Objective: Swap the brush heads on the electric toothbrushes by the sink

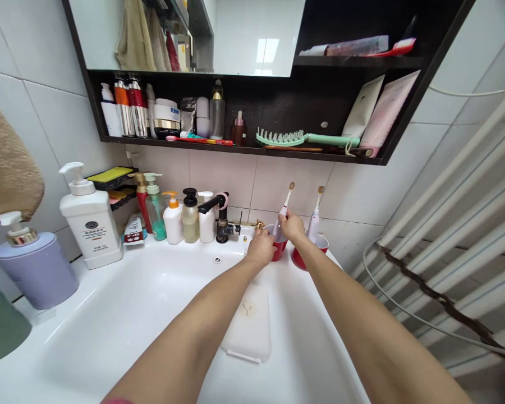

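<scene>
At the sink's back right corner, my left hand (261, 248) is closed on the side of a red cup (279, 251). An electric toothbrush (278, 226) with a pale pink handle stands in that cup, its brush head up, and my right hand (292, 226) grips its handle. Just right of it, a second electric toothbrush (313, 224) leans in another red cup (298, 258), partly behind my right forearm. A small gold-coloured object (259, 224) sits behind my left hand.
A black faucet (223, 219) rises from the back of the white sink (122, 314). Several pump bottles (190, 216) line its back left rim. A whitish case (249, 325) lies beneath my forearms. Overhead hangs a dark shelf (278, 151) holding toiletries and a green hairbrush (286, 138).
</scene>
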### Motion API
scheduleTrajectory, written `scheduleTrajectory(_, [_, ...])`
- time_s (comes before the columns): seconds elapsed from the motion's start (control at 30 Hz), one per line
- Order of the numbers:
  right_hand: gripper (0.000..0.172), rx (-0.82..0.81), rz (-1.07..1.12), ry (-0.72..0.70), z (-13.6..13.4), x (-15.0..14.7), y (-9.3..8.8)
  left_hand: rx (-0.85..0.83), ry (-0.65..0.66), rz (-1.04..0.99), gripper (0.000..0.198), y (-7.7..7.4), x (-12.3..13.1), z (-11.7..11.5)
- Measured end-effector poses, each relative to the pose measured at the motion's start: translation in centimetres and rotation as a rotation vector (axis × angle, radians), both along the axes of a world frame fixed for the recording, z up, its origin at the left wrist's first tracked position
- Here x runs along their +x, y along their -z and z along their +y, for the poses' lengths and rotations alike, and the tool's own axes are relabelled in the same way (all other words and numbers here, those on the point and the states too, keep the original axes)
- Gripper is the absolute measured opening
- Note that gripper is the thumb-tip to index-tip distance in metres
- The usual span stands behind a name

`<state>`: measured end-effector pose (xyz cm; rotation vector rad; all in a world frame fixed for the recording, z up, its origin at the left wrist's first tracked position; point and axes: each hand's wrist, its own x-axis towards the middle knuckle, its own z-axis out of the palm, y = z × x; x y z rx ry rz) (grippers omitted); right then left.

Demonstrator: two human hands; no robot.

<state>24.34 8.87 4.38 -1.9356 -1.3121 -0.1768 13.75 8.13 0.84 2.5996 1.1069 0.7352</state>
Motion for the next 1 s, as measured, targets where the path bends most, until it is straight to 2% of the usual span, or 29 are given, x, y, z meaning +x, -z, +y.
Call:
scheduleTrajectory(0.2, [0.026,0.002,0.01,-0.015,1.4,0.8,1.0,-0.056,0.017,-0.046,0.024,0.1,1.5,0.5])
scheduleTrajectory(0.37, [0.034,0.017,0.052,-0.021,0.6,0.6,0.9,-0.087,0.023,-0.167,0.033,-0.1,0.3,-0.2])
scheduleTrajectory(0.53, [0.046,0.117,0.114,0.005,-2.7,-0.9,-0.3,-0.174,-0.011,-0.334,0.036,-1.3,-2.0,-1.3])
scheduleTrajectory(0.63, [0.052,0.224,0.311,-0.165,-6.3,-3.2,-0.9,-0.26,-0.031,-0.44,0.044,-3.2,-3.5,-3.0])
scheduleTrajectory(0.7, [0.059,0.351,0.509,-0.36,-9.0,-5.1,-1.6,-0.383,0.064,-0.619,0.056,-5.0,-4.5,-4.9])
scheduleTrajectory(0.8, [0.067,0.521,0.738,-0.605,-12.9,-7.9,-3.3,-0.675,0.419,-0.993,0.07,-7.8,-6.0,-8.5])
scheduleTrajectory(0.87, [0.068,0.564,0.821,-0.692,-14.9,-9.2,-4.4,-0.786,0.6,-1.097,0.074,-9.1,-6.8,-10.7])
scheduleTrajectory(0.93, [0.068,0.568,0.867,-0.726,-16.2,-9.9,-5.1,-0.829,0.664,-1.111,0.078,-9.7,-7.4,-12.2])
scheduleTrajectory(1.0, [0.066,0.557,0.905,-0.734,-16.9,-10.3,-5.3,-0.846,0.659,-1.112,0.08,-9.8,-7.8,-12.8])
